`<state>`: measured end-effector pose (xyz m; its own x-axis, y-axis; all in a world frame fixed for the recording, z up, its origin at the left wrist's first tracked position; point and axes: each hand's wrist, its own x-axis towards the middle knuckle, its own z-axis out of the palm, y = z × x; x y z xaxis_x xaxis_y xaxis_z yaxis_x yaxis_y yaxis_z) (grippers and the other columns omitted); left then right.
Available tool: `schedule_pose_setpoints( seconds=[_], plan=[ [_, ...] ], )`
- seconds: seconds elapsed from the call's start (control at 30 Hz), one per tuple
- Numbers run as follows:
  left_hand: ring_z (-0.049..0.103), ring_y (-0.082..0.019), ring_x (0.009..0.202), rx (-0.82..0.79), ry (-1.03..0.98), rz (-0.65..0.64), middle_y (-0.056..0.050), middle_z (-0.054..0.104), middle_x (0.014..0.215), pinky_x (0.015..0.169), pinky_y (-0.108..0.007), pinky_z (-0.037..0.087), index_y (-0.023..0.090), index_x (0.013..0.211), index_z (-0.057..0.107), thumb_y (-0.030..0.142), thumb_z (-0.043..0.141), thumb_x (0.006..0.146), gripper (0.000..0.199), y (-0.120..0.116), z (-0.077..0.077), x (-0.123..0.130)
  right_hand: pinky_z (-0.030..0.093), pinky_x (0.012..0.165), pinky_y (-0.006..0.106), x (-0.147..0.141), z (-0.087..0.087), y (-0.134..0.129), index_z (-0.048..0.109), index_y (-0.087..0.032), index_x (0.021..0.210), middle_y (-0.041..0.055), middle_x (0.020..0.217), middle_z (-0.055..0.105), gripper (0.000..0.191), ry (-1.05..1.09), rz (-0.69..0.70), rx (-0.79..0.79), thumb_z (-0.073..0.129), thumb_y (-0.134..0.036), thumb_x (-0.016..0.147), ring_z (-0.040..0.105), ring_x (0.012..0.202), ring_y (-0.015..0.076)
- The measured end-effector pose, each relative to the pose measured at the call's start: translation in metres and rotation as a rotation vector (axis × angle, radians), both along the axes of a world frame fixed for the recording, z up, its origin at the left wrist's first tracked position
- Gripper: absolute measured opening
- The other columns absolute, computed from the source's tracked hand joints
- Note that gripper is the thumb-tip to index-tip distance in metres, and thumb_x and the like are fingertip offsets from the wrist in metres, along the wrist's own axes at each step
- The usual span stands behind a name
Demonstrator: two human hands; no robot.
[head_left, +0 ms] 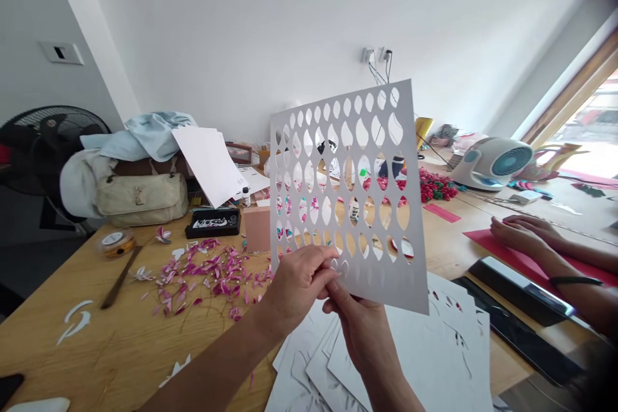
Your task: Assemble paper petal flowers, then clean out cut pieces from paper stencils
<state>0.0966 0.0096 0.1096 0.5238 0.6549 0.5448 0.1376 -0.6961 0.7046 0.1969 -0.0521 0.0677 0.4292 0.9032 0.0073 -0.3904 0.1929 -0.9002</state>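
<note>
A white paper sheet point(342, 161) with rows of leaf-shaped holes is held up in front of me, tilted slightly. The lowest row of leaf shapes still has its pieces in it. My left hand point(299, 280) is closed, its fingers pinching at the sheet's lower part by those shapes; the fingertips partly cover what is between them. My right hand point(362, 328) grips the bottom edge, thumb in front. Below lies a stack of white cut-out sheets point(425, 347), some with leaf and curved stem cuts.
Pink paper petals point(222, 270) litter the table's left side, near a brown stick point(120, 277) and a tape roll point(116, 243). A black tray point(213, 223) stands behind. At right are a white fan point(492, 164), a black long box point(519, 290) and another person's hands point(524, 238) on red paper.
</note>
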Motion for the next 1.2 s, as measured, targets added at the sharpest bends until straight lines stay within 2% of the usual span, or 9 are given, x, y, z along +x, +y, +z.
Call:
schedule_pose_setpoints(
  seconds=[0.27,0.4,0.57,0.67,0.8,1.03,1.2],
  plan=[
    [0.05,-0.008,0.061,-0.008,0.001,0.006,0.003,0.051,0.064,0.058,-0.019,0.041,0.017,0.069,0.053,0.002,0.055,0.07,0.015,0.0,0.0,0.0,0.044,0.05,0.023,-0.001,-0.002,-0.002,0.069,-0.018,0.076,0.004,0.067,0.065,0.018,0.007,-0.006,-0.022,0.071,-0.031,0.064,0.056,0.062,0.0144],
    [0.05,-0.009,0.066,0.009,-0.051,-0.015,0.001,0.052,0.07,0.059,-0.019,0.041,0.016,0.064,0.05,0.002,0.055,0.07,0.016,0.001,-0.001,0.0,0.044,0.049,0.022,-0.001,-0.003,-0.002,0.069,-0.018,0.075,0.0032,0.07,0.065,0.016,0.013,-0.015,-0.018,0.071,-0.031,0.064,0.056,0.063,0.0138],
    [0.051,-0.009,0.063,-0.013,-0.014,-0.029,0.003,0.053,0.064,0.06,-0.02,0.042,0.017,0.067,0.052,0.002,0.053,0.071,0.016,0.0,-0.002,-0.001,0.044,0.05,0.024,-0.001,-0.002,-0.002,0.068,-0.017,0.077,0.004,0.068,0.064,0.02,0.008,-0.02,-0.022,0.071,-0.032,0.064,0.056,0.062,0.0151],
    [0.053,-0.01,0.065,0.009,0.008,-0.055,0.002,0.056,0.067,0.061,-0.021,0.043,0.018,0.073,0.057,0.004,0.053,0.073,0.014,0.001,-0.001,-0.002,0.043,0.05,0.024,-0.002,-0.002,-0.002,0.068,-0.016,0.075,0.0039,0.065,0.064,0.021,-0.005,-0.016,-0.02,0.071,-0.034,0.064,0.055,0.06,0.0146],
    [0.055,-0.01,0.067,0.049,-0.016,-0.102,0.0,0.058,0.069,0.062,-0.021,0.045,0.017,0.07,0.06,0.004,0.052,0.074,0.015,0.003,-0.003,-0.002,0.043,0.05,0.025,-0.002,-0.004,-0.003,0.068,-0.017,0.07,0.0035,0.062,0.063,0.022,0.0,-0.021,-0.024,0.071,-0.037,0.064,0.053,0.056,0.0135],
    [0.053,-0.009,0.06,0.033,-0.11,-0.009,0.001,0.056,0.063,0.056,-0.019,0.043,0.016,0.065,0.058,0.003,0.053,0.073,0.016,-0.001,-0.01,-0.001,0.044,0.047,0.024,-0.002,-0.002,-0.005,0.069,-0.016,0.07,0.005,0.061,0.064,0.018,0.008,0.03,0.034,0.069,-0.035,0.067,0.056,0.057,0.0145],
    [0.053,-0.008,0.06,0.006,-0.242,0.032,0.002,0.055,0.063,0.057,-0.018,0.043,0.017,0.066,0.058,0.005,0.054,0.073,0.015,-0.002,0.001,-0.011,0.045,0.046,0.023,-0.001,-0.002,-0.005,0.07,-0.016,0.071,0.0061,0.063,0.066,0.018,0.036,0.001,0.008,0.071,-0.032,0.064,0.059,0.059,0.0158]
  ],
)
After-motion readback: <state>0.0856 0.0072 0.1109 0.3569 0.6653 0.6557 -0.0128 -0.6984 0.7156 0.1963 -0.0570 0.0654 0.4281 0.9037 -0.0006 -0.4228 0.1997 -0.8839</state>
